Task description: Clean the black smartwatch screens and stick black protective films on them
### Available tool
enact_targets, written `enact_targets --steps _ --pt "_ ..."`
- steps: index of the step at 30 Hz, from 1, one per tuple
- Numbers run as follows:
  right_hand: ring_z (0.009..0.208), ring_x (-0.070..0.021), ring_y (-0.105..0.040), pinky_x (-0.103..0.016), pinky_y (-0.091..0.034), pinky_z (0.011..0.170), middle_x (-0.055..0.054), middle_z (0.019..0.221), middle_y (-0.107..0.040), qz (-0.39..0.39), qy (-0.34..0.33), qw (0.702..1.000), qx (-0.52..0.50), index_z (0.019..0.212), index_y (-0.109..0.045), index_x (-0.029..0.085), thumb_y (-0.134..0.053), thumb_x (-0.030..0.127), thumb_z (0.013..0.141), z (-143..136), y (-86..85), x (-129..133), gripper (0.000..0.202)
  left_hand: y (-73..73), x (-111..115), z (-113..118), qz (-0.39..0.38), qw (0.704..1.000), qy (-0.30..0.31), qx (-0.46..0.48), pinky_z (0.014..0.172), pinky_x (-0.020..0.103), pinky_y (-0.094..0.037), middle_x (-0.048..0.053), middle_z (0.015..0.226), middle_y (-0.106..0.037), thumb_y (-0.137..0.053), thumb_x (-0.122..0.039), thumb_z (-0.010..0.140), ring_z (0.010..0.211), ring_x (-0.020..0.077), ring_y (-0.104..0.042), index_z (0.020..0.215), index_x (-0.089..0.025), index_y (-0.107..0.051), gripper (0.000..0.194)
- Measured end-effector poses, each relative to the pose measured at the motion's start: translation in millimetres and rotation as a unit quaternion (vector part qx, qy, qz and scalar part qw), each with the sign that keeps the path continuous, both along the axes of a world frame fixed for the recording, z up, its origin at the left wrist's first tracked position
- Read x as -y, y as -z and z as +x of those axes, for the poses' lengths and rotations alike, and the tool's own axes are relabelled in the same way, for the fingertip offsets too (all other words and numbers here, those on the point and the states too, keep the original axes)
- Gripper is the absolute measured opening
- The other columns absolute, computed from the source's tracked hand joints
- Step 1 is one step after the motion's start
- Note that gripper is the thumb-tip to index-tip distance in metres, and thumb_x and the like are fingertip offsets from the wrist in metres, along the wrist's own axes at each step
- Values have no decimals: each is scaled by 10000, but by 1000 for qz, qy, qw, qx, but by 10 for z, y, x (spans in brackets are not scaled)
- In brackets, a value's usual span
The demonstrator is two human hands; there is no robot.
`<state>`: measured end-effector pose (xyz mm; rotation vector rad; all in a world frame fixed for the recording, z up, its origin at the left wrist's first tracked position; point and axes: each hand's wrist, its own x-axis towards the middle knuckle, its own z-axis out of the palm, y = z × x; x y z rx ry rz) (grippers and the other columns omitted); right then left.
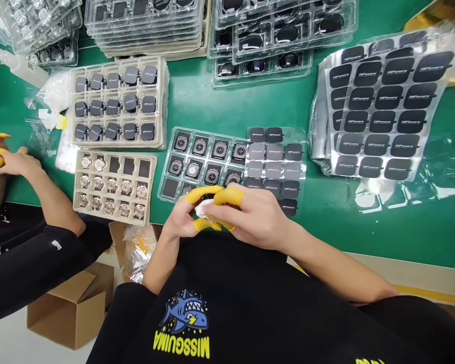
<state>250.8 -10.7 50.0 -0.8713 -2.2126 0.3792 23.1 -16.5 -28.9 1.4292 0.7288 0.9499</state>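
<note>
My left hand and my right hand meet just above the table's near edge, with yellow finger cots on several fingers. Between them is a small dark watch case, mostly hidden by the fingers. My left fingers grip its side. A white cloth is pressed against it by my right fingers. Right behind the hands lies a clear plastic tray of square black watch cases, some seen from their sensor backs. A sheet of dark square film stickers overlaps that tray's right side.
A tray of round watches and stacked trays of covered square watches stand left. More tray stacks line the back. Sticker sheets are piled right. A co-worker's hand works at far left. A cardboard box is below.
</note>
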Motion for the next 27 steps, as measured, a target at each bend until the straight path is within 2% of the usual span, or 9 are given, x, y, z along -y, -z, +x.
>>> enact_targets --steps 3,5,7,9,11,14,16,20,27 --pt "776 -168 -625 -290 -365 571 -37 877 -742 27 47 998 35 1170 -834 264 -559 182 1140 -21 17 -55 289 26 52 12 -14 999 -42 5 893 398 -728 126 1159 -859 -940 -809 776 1025 316 -858 1422 -203 -750 906" --pt "736 -168 -613 -298 -342 549 -39 825 -715 34 81 994 68 1064 -822 226 -534 167 1131 4 28 -71 301 31 78 19 -39 998 -56 17 757 348 -718 123 1141 -846 -937 -771 811 896 268 -846 1444 -205 -728 874" --pt "683 -169 -593 -317 -301 520 -40 786 -695 19 106 989 103 981 -797 206 -532 149 1109 73 50 -68 301 13 83 9 -55 996 -54 44 599 277 -655 90 1090 -831 -926 -670 889 721 192 -794 1486 -222 -700 780" --pt "671 -173 -614 -322 -301 510 -47 811 -725 -15 120 987 108 991 -789 207 -571 160 1100 166 77 -52 248 -20 68 -11 -53 994 -54 77 508 233 -587 59 1046 -818 -915 -571 939 610 139 -733 1522 -239 -676 712" --pt "705 -179 -678 -305 -389 537 -49 880 -778 -46 123 990 56 1053 -786 226 -641 185 1093 249 86 -27 156 -48 46 -20 -44 993 -59 91 528 239 -603 59 1037 -818 -933 -547 927 625 144 -744 1528 -240 -673 724" --pt "732 -180 -734 -307 -521 606 -41 945 -819 -75 120 988 -55 1124 -773 266 -722 172 1069 298 33 13 121 -56 26 6 -35 994 -63 87 680 313 -700 98 1072 -836 -988 -619 841 801 226 -839 1489 -230 -704 808" --pt "714 -176 -741 -312 -537 590 -35 946 -827 -83 115 985 -97 1137 -776 288 -752 162 1056 284 -26 35 152 -46 32 36 -39 994 -65 78 763 358 -731 119 1091 -847 -1000 -672 800 896 275 -870 1481 -223 -716 863" --pt "697 -183 -751 -323 -549 563 -37 945 -844 -87 118 983 -114 1134 -800 305 -775 168 1043 249 -92 51 166 -51 69 66 -54 994 -69 63 761 367 -734 120 1052 -855 -990 -730 776 906 290 -873 1481 -208 -725 916" --pt "698 -190 -746 -323 -557 561 -35 921 -832 -96 108 979 -144 1122 -814 306 -789 176 1031 243 -57 50 161 -64 117 48 -32 996 -61 57 788 354 -735 119 1125 -868 -999 -666 806 921 277 -877 1502 -227 -721 869"
